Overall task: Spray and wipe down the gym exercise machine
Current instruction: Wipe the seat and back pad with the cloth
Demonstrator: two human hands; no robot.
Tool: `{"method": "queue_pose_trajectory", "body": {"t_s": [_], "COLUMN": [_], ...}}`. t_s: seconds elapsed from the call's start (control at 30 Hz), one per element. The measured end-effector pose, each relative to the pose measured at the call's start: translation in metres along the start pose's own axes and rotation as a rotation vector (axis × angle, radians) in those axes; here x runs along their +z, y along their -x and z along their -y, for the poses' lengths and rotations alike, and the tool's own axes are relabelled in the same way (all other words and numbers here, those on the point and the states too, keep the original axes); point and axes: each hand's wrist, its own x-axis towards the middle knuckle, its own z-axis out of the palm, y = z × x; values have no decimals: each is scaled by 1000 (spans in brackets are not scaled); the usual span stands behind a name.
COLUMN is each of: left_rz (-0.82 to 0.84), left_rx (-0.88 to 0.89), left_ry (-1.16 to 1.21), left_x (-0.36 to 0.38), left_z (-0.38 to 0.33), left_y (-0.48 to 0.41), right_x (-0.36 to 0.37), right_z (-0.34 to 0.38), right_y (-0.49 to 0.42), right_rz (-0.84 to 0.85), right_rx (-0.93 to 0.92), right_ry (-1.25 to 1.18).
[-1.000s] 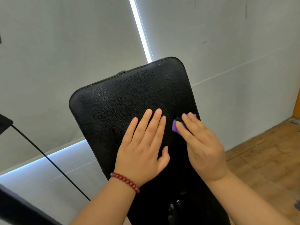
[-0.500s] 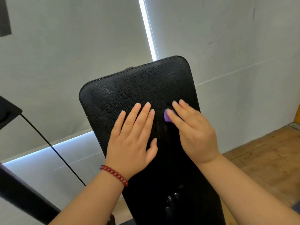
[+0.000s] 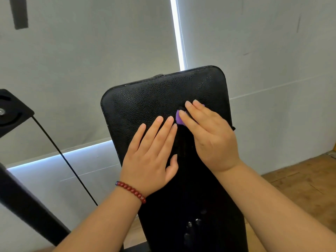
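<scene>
Black pad (image 3: pixel 145 106): grained, leather-like skin, tilting up through the middle of the frame and carrying both hands.
Cloth (image 3: pixel 179 119): purple, lying on the pad's upper right part, with only a small edge showing.
Right hand (image 3: pixel 212 140): its fingers (image 3: pixel 193 108) are lying nearly straight, pressing the cloth flat onto the pad.
Left hand (image 3: pixel 151 160): fingers are spreading wide and flat on the pad just beside the cloth, holding nothing.
Risk, cloth: flat fingers alone are pinning it, so it is likely to bunch or slip out on a quick stroke.
Risk, coverage: the left hand is hiding a patch that may be going unwiped. Glinting spots (image 3: pixel 192 224) low on the pad, possibly spray, may be getting missed.
Risk, cable (image 3: pixel 63 157): it is running taut at lower left, near the left forearm, and a wide sweep could be snagging it.
Room: pale wall (image 3: pixel 72 70) is filling the background, a light strip (image 3: pixel 179 33) is glowing at top centre, and wood floor (image 3: pixel 300 188) is showing at lower right.
</scene>
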Motion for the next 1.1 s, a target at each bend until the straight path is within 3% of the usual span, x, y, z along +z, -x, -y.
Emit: {"method": "queue_pose_trajectory", "body": {"t_s": [0.1,0.3,0.47,0.7,0.83,1.0,1.1], "left_rz": [-18,-44,-57,-65,-98,-110,-89], "left_rx": [-9,-43,-79,-98,-128,-351,-384], "left_ry": [10,49,53,76,100,145,189], "left_x": [0,1,-2,-1,-1,-3,-2], "left_z": [1,1,1,0,-1,10,20], "left_y": [1,2,2,5,5,15,27], "right_x": [6,-16,3,-13,4,4,-6], "right_z": [3,21,12,25,23,28,36], "right_y": [-12,40,-12,32,-14,3,26], "right_rz": [-4,148,46,132,38,103,173], "right_rx": [24,5,-32,-3,28,-31,-79], "right_ry": [9,-45,-3,-25,5,-9,-33]}}
